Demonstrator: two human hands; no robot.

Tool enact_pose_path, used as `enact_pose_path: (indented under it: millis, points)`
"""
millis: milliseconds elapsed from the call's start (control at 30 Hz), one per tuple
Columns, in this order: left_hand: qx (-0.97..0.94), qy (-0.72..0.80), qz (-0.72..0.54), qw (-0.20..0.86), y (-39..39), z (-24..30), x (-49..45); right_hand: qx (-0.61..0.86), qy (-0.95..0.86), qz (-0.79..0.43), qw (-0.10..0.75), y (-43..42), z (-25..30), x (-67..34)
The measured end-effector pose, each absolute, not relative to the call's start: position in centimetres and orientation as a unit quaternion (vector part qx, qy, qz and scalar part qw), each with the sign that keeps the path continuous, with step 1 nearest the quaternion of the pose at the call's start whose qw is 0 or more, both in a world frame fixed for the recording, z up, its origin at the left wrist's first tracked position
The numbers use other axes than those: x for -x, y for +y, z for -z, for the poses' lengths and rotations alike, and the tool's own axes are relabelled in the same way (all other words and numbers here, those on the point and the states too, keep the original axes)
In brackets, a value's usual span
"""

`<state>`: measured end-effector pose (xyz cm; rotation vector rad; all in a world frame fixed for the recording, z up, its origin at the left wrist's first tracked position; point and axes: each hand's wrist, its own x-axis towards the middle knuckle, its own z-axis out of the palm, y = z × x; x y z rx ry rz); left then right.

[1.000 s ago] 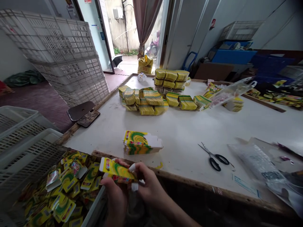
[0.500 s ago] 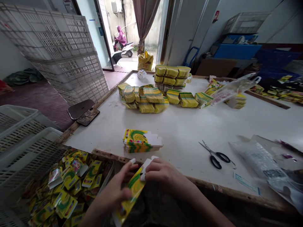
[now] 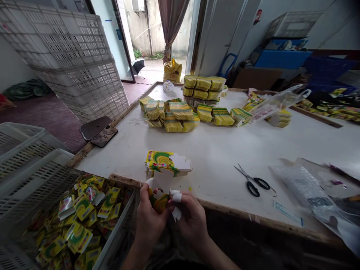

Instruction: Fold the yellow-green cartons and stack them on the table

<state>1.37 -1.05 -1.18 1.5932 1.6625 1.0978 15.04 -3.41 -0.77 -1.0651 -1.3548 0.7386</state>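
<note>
My left hand and my right hand are both closed on one small yellow and green carton, held upright at the table's near edge with its white inner flaps towards me. Tape wraps some of my fingertips. Just behind it on the white table lies a low stack of flat cartons of the same print. To my left a white plastic crate holds several loose folded cartons.
Bundles of flat cartons are piled at the table's far side. Black scissors lie to the right, and clear plastic bags beyond them. Two phones rest at the left edge. White crates stack by the open door.
The carton went from flat in both hands, down towards my lap and tilted, to upright at the table edge with its flaps open. A scooter rider passed the doorway and is gone.
</note>
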Motion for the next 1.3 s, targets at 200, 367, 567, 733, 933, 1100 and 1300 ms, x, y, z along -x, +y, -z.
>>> enact_pose_path:
  millis: [200, 367, 567, 733, 933, 1100, 1300]
  points:
    - [-0.708, 0.554, -0.390, 0.200, -1.3, 1.4, -0.7, 0.485, -0.516, -0.477, 0.521, -0.9, -1.5, -17.5]
    - [-0.747, 0.458, -0.455, 0.158, -1.4, 2.1, -1.2, 0.398, -0.352, -0.692, 0.488, 0.0, -1.4, -16.9]
    - [-0.753, 0.415, -0.476, 0.186, -1.3, 2.7, -1.5, 0.307, -0.161, -0.802, 0.487, -1.3, 0.7, -15.5]
    - [-0.742, 0.426, -0.488, 0.169, -0.7, 2.4, -1.3, 0.281, -0.212, -0.776, 0.523, -2.0, 1.2, -16.6]
    - [-0.751, 0.429, -0.474, 0.165, -0.7, 1.8, -1.9, 0.326, -0.324, -0.709, 0.535, -1.9, -0.1, -17.4]
    - [-0.758, 0.463, -0.444, 0.116, -0.6, 1.2, -1.9, 0.373, -0.446, -0.650, 0.490, -0.7, -1.7, -17.9]
    - [-0.811, 0.431, -0.394, -0.034, 0.5, -0.2, -1.8, 0.406, -0.464, -0.630, 0.471, 0.0, -2.2, -18.3]
